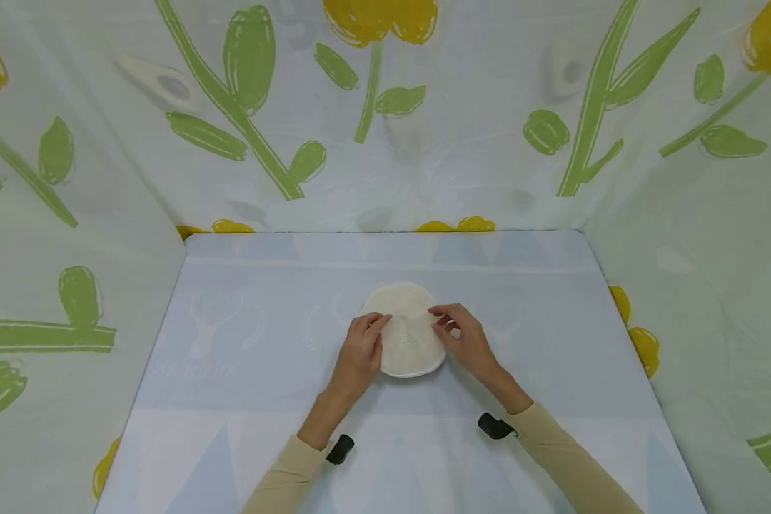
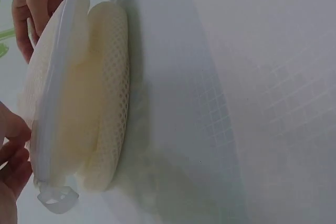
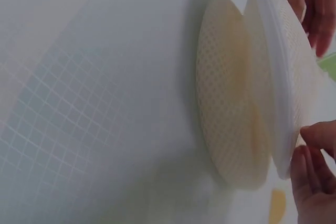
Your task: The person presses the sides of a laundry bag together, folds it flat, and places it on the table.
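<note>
A round cream mesh laundry bag [image 1: 406,343] lies on the table in front of me. In the left wrist view a white zip band [image 2: 52,87] runs around its side, with a pale loop tab [image 2: 59,199] at one end. The bag bulges above and below that band. My left hand [image 1: 358,351] pinches the mesh along its left side. On the opposite side, my right hand [image 1: 469,341] pinches the upper mesh near the zip band, thumb and fingertips together, as the right wrist view shows. What the bag holds inside is hidden.
A pale blue and white patterned cloth covers the table [image 1: 244,385]. Curtain-like sheets [image 1: 462,157] printed with yellow flowers and green leaves rise at the back and both sides. Small dark wrist cameras [image 1: 340,450] sit by the beige sleeves [image 1: 568,457].
</note>
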`<action>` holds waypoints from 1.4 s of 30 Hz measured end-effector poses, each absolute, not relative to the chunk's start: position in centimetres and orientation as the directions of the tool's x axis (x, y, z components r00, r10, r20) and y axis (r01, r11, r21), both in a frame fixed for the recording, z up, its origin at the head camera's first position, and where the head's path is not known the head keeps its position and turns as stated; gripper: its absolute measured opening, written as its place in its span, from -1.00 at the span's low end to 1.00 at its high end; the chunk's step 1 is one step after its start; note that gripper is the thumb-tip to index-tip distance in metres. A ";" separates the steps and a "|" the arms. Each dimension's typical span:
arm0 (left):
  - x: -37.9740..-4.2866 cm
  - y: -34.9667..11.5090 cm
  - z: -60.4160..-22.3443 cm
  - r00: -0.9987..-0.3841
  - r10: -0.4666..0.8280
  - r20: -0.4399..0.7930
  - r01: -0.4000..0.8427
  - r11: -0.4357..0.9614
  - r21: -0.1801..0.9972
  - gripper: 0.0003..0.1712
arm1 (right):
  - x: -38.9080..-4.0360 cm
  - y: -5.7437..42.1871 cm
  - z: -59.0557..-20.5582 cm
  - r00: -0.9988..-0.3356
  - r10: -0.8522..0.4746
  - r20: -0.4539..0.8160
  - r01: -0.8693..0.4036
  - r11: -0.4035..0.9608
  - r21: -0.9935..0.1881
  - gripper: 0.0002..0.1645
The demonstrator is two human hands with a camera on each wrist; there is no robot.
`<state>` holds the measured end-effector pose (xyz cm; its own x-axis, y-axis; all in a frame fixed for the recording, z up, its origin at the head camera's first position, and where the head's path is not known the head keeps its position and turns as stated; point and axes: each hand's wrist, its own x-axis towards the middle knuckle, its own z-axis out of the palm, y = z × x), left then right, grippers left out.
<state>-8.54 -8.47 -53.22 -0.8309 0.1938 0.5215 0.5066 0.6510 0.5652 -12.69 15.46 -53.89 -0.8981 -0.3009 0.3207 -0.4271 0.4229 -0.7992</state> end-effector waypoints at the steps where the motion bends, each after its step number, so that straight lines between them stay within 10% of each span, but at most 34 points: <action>1: -8.6 -8.4 -53.2 -0.822 0.228 0.522 0.528 0.648 0.549 -0.52 | -12.6 15.4 -53.9 -0.885 -0.323 0.335 -0.451 0.421 -0.787 -0.62; 18: -8.0 -8.2 -53.8 -0.805 0.394 0.443 0.560 0.752 0.349 -0.51 | -12.3 15.1 -54.8 -0.737 -0.563 0.375 -0.649 0.433 -0.626 -0.54; 42: -8.3 -8.5 -55.7 -0.842 0.338 0.420 0.514 0.739 0.436 -0.51 | -12.7 14.8 -55.9 -0.688 -0.623 0.373 -0.709 0.467 -0.528 -0.51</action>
<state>-8.25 -8.54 -55.68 -0.8424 0.3379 0.4197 0.5137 0.7389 0.4360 -12.68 14.77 -55.90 -0.6876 -0.6229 0.3730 -0.7095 0.4673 -0.5276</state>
